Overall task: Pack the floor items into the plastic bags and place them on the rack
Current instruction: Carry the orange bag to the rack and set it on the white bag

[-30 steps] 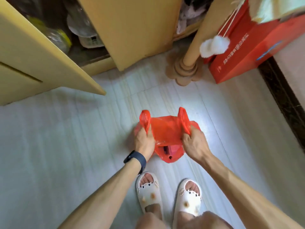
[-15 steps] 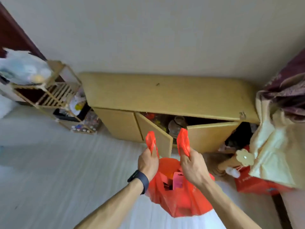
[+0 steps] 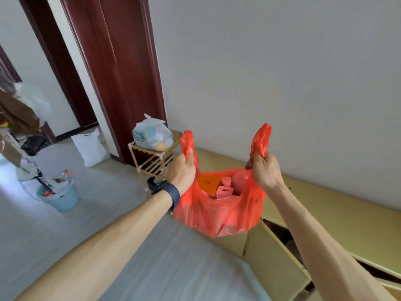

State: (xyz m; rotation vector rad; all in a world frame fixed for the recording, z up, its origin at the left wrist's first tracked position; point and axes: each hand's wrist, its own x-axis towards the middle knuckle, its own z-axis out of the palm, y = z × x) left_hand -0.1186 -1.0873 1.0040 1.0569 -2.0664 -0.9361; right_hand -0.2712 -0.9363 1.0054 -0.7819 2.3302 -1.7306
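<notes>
A red plastic bag (image 3: 219, 213) hangs in the air in front of me, with several pink and orange items showing in its open mouth. My left hand (image 3: 182, 172) grips the left handle and my right hand (image 3: 263, 170) grips the right handle, holding the mouth spread apart. Beyond the left hand stands a small wooden rack (image 3: 152, 162) against the door frame. A tied white plastic bag (image 3: 152, 135) full of items sits on the rack's top shelf.
A low yellow cabinet (image 3: 325, 213) runs along the wall on the right, its doors ajar below the bag. A light blue bucket (image 3: 61, 195) with clutter and a white sack (image 3: 90, 147) stand on the floor at left. A dark red door frame (image 3: 121, 72) rises behind the rack.
The red bag was lifted off the floor by both handles. My view swung up and left, from the floor and cabinet to the rack and doorway, with the bag carried along.
</notes>
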